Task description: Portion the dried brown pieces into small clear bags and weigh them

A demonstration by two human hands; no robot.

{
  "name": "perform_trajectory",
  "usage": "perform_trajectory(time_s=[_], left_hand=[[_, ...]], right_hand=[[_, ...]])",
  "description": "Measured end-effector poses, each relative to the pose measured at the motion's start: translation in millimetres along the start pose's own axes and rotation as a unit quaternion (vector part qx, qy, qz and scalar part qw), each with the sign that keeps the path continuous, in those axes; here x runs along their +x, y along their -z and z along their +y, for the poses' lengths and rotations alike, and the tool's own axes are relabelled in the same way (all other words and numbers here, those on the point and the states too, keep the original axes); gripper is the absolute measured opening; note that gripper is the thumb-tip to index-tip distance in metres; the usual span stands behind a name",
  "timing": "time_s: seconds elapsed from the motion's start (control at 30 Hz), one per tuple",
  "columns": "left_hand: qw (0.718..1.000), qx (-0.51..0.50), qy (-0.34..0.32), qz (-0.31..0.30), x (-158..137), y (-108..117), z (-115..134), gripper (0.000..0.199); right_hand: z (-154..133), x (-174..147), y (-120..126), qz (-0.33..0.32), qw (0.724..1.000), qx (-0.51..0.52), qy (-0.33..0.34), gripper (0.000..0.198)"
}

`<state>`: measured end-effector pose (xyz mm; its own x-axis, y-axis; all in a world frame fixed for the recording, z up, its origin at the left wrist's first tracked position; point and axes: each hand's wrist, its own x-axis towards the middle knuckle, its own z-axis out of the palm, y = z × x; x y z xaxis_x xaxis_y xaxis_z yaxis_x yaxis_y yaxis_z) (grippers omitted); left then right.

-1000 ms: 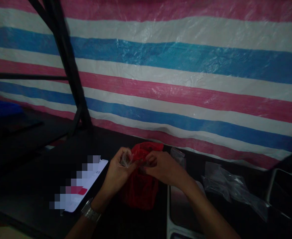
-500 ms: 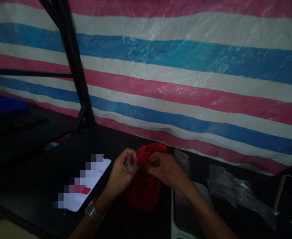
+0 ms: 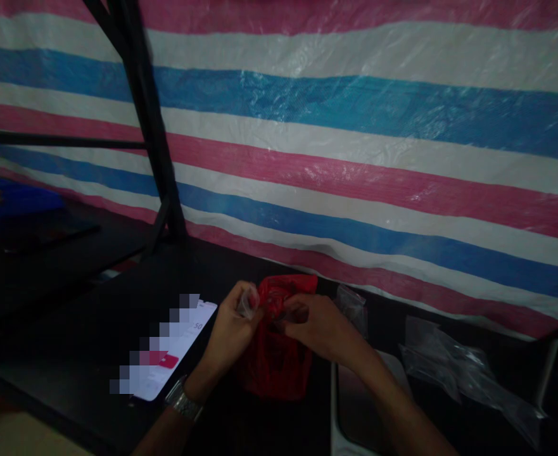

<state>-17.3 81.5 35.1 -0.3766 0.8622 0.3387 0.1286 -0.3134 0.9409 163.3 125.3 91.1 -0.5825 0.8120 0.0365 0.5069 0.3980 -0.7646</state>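
Observation:
A thin red plastic bag (image 3: 279, 373) lies on the black table in front of me, its crumpled mouth between my two hands. My left hand (image 3: 231, 326), a metal watch on its wrist, is closed around a small clear plastic bag (image 3: 247, 301) that sticks out by the thumb; its fingertips also reach the red bag's edge. My right hand (image 3: 323, 326) is pinched at the opposite side of the red bag's mouth. What lies inside the red bag is too dark to make out.
A lit phone (image 3: 183, 348) lies left of my hands. A dark-topped, pale-edged device (image 3: 368, 405) sits under my right forearm. Clear plastic bags (image 3: 450, 361) lie to the right, another (image 3: 353, 307) behind my right hand. A striped sheet (image 3: 355, 158) hangs behind; a black metal post (image 3: 152, 120) stands left.
My fingers have shifted slightly at the red bag's mouth, and more red plastic shows bunched between them. The view has moved a little. At far left, a person's hand has come further into view.

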Motion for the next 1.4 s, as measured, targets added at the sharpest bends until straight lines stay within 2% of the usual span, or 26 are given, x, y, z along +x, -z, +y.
perform_trajectory(time_s=[0.2,0.4,0.67,0.87,1.0,1.1,1.27,1.4], left_hand=[[1.000,-0.011,0.018,0.001,0.4,1.1,1.4,0.022],[0.999,-0.024,0.031,0.005,-1.1,-0.7,-0.2,0.024],[0.999,-0.030,0.022,-0.025,-2.2,-1.5,4.4,0.028],[0.999,-0.023,0.024,0.020,0.2,2.9,3.7,0.030],[0.998,-0.022,0.022,0.050,2.6,3.3,1.1,0.032],[0.999,-0.025,0.030,0.034,1.9,1.5,3.1,0.033],[0.999,-0.028,0.036,-0.010,-1.0,-0.7,9.5,0.027],[0.999,-0.022,0.035,-0.006,-0.1,0.6,8.5,0.026]], right_hand=[[-0.6,-1.0,0.8,0.029,0.999,-0.010,-0.014,0.022],[-0.3,-5.9,2.6,-0.019,1.000,0.008,-0.013,0.019],[-5.0,1.6,-1.6,0.029,0.997,0.008,-0.071,0.014],[1.9,2.1,-2.1,0.060,0.994,-0.033,-0.080,0.009],[5.2,-0.7,2.5,0.047,0.996,-0.040,-0.059,0.017],[3.9,-2.0,3.5,0.017,0.999,-0.017,-0.032,0.024],[-1.1,0.6,-4.1,0.039,0.998,-0.007,-0.042,0.019],[-0.8,3.4,-6.5,0.037,0.998,-0.002,-0.043,0.018]])
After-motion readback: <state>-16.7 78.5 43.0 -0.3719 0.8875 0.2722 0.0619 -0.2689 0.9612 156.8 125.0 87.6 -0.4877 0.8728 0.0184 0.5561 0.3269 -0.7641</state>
